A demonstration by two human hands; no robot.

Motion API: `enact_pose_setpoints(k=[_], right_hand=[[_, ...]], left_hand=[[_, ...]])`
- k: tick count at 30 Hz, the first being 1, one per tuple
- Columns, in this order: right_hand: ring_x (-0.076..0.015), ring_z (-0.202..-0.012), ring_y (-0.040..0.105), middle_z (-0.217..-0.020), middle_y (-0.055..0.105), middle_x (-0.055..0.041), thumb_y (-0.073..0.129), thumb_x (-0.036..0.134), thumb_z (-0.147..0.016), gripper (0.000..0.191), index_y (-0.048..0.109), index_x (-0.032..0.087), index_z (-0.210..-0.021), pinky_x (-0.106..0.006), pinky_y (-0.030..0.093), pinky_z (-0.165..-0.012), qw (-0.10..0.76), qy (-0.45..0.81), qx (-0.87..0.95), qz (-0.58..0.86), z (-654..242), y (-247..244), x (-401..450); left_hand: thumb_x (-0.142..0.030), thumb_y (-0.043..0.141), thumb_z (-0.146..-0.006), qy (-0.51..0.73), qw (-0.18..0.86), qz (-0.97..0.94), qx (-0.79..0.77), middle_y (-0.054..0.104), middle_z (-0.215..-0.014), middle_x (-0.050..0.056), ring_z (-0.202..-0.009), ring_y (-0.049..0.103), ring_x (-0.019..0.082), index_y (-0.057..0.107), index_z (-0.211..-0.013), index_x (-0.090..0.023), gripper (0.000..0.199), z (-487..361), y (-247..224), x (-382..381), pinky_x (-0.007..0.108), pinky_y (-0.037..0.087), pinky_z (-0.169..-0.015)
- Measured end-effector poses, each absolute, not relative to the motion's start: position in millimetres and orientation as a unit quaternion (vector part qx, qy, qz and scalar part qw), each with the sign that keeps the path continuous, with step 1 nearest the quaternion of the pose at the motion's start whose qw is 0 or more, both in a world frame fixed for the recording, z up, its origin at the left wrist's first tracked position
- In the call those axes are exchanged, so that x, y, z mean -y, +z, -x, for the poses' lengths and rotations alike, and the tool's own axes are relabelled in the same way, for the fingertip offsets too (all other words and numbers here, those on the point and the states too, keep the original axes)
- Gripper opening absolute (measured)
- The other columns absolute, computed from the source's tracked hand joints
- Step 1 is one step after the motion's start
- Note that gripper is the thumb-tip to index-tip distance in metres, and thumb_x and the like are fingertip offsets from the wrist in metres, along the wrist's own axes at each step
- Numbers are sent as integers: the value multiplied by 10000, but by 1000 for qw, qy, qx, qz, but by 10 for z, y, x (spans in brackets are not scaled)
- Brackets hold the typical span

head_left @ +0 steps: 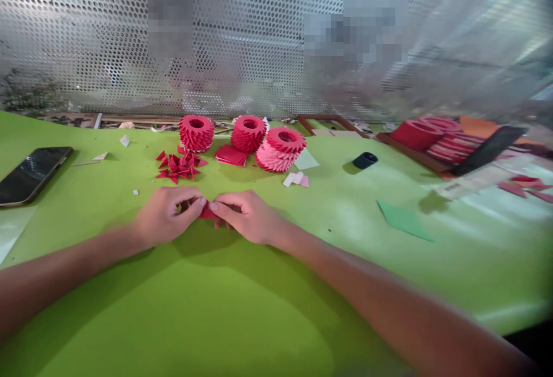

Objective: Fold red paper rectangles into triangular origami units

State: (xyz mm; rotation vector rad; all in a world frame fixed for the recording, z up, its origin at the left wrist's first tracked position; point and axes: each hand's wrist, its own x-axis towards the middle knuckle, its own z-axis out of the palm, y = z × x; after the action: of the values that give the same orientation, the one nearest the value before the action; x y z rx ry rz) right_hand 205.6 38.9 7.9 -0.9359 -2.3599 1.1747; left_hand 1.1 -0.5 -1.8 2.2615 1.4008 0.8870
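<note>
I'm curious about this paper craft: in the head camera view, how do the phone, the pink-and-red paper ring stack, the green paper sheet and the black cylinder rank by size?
Phone; then pink-and-red paper ring stack and green paper sheet, too alike to rank; black cylinder.

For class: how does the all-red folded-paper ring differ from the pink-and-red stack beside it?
The all-red folded-paper ring is one colour; the pink-and-red stack has a red ring atop a pink body. The stack looks bulkier than the ring and sits nearer the viewer. Both are folded paper units around a central hole.
</note>
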Motion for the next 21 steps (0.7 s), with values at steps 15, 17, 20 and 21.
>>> enact_pose_setpoints(k=[15,17,20,21], right_hand=[[-112,-584,555,-731,676,-28,533,372,-952,278,666,150,-850,-230,387,-546,198,442,814,319,-2038,65,-405],[-112,-587,557,-722,677,-27,542,361,-947,267,672,150,-844,-229,387,-550,196,437,817,322,-2038,69,-407],[-107,-578,545,-682,655,-11,555,358,-940,261,673,154,-828,-228,381,-555,196,422,824,323,-2035,77,-406],[-105,-574,540,-677,650,-8,556,358,-940,261,673,155,-825,-228,379,-555,197,419,825,323,-2034,80,-405]], left_hand=[[-360,532,-914,334,205,-775,-496,712,-752,33,-552,539,118,696,-870,-158,264,-13,32,2,198,358,-471],[-361,542,-907,336,203,-776,-494,707,-724,30,-555,546,119,697,-827,-158,267,-5,33,2,197,357,-468],[-366,545,-904,336,213,-773,-494,716,-725,36,-588,581,133,704,-803,-158,279,9,31,-3,198,380,-480],[-367,547,-903,337,217,-771,-495,718,-725,37,-593,587,136,706,-800,-158,282,12,31,-6,199,391,-487]])
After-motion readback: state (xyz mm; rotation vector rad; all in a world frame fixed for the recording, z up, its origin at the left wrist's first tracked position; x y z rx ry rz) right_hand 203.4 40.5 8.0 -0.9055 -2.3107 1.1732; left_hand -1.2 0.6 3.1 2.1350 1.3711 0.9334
